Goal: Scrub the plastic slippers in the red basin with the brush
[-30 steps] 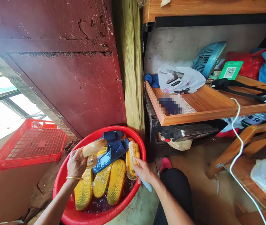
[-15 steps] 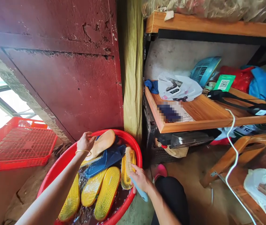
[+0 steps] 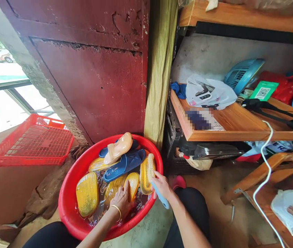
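"With the knees (image 3: pixel 195 215) flanking the basin (image 3: pixel 67 196), what are the hands up to?"

"They're apart! Left hand (image 3: pixel 122 202) is low in the basin, fingers over the near end of a yellow slipper (image 3: pixel 133 182), perhaps to steady it in the water (image 3: pixel 102 199). Gripping or just resting? Can't tell; the thumb's out of sight."

"And the right?"

"Right hand (image 3: pixel 161 187) is clamped around the brush (image 3: pixel 163 199), handle slanting back towards the knee. That probably leaves the bristles (image 3: pixel 150 167) free, lying over another yellow slipper (image 3: pixel 144 179) by the right rim. Touching it? Too close to call!"

"Deeper in?"

"A blue slipper (image 3: pixel 124 167) lies across the middle, with a tan slipper (image 3: pixel 119 148) partly over it, stacked, I'd guess, because the basin is crowded. Behind them, another blue slipper (image 3: pixel 103 152) is largely covered. And just beyond the left hand, a submerged yellow shape (image 3: pixel 114 187) blurs under the water."

"Past the rim?"

"Red crate (image 3: pixel 32 141) out left. Over right, a chair (image 3: pixel 288 182), cut off by the edge. Beyond, the shelf (image 3: pixel 249 136) holds a white bag (image 3: pixel 210 93) and a tilted fan (image 3: pixel 244 75), base hidden. One pixelated patch (image 3: pixel 200 120) there: unreadable!"
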`<move>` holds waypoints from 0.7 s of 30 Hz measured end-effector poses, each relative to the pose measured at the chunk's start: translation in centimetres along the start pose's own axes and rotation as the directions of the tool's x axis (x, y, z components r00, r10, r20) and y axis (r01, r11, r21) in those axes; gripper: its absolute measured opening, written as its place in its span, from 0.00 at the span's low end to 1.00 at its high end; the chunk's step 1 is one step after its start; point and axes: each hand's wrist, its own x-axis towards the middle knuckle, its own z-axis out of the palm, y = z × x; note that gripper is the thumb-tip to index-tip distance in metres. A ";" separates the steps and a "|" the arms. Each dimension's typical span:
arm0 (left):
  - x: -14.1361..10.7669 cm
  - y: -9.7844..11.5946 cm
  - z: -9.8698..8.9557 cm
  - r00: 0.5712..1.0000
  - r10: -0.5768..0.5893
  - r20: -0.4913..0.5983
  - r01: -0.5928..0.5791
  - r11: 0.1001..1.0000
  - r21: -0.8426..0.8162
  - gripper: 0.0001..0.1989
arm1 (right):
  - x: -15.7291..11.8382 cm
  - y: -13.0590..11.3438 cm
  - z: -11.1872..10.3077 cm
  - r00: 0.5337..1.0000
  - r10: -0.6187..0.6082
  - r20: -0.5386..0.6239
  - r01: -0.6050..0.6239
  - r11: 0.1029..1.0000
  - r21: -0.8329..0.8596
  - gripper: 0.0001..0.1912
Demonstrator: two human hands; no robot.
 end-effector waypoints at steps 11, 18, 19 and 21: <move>-0.6 -5.7 -8.2 0.972 0.134 0.191 0.109 0.463 -0.880 0.44 | -0.5 -0.9 0.7 0.992 -0.056 -0.112 0.035 0.983 -0.180 0.38; -2.4 -5.8 -7.0 0.971 0.012 0.240 0.234 0.183 -0.955 0.30 | -3.9 -0.5 10.0 0.936 -0.332 0.119 0.294 0.550 -0.782 0.26; -2.4 -5.7 -6.7 0.975 -0.007 0.221 0.219 0.166 -0.962 0.29 | -4.0 -0.6 11.1 0.938 -0.315 0.142 0.288 0.485 -0.826 0.27; -2.4 -5.6 -6.2 0.982 -0.036 0.184 0.187 0.154 -0.970 0.29 | -3.6 -1.1 12.5 0.942 -0.293 0.162 0.275 0.401 -0.874 0.29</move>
